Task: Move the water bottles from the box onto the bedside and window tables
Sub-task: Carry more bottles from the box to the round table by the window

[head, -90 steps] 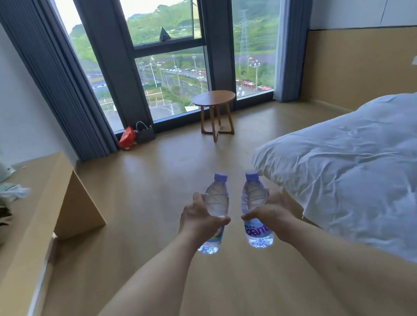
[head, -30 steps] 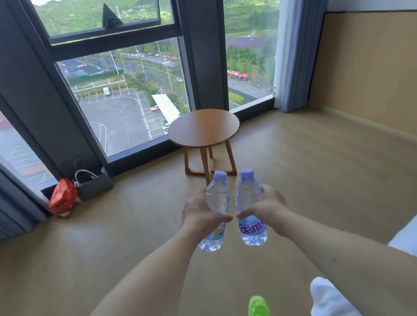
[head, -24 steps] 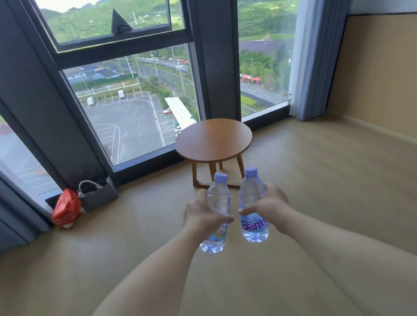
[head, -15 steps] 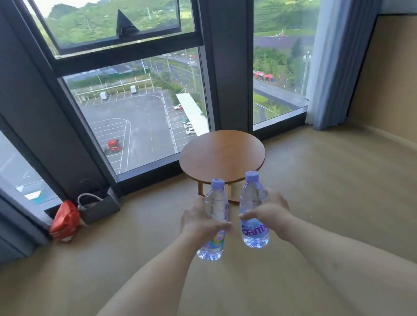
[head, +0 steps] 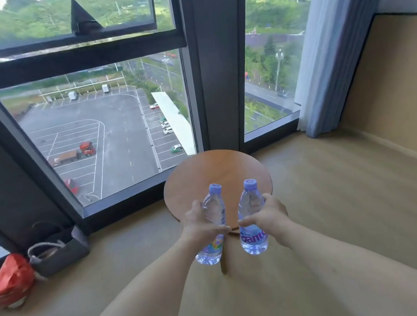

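Head cam has you right up at the round desk (head: pixel 215 173) by the window (head: pixel 106 124) now. Half a second back it sat a bit further out; three seconds ago it was way across the room with the bed in shot, and the bed's gone from view.

Your left hand (head: pixel 201 226) is wrapped round the left bottle (head: pixel 213 226), thumb across the front, and that bottle tilts a little with its cap leaning right. Your right hand (head: pixel 269 216) grips the right bottle (head: pixel 252 218) about mid-body, pretty much upright, purple label showing under your thumb. Same grip as before on both, nothing's slipped.

Both bottles hang in the air over the near edge of the desk, caps in front of the desktop, bottoms below its rim. They're close side by side but not touching each other.

Over on the left floor by the window there's a grey bag (head: pixel 59 251) and a red bag (head: pixel 12 282) just beside it.
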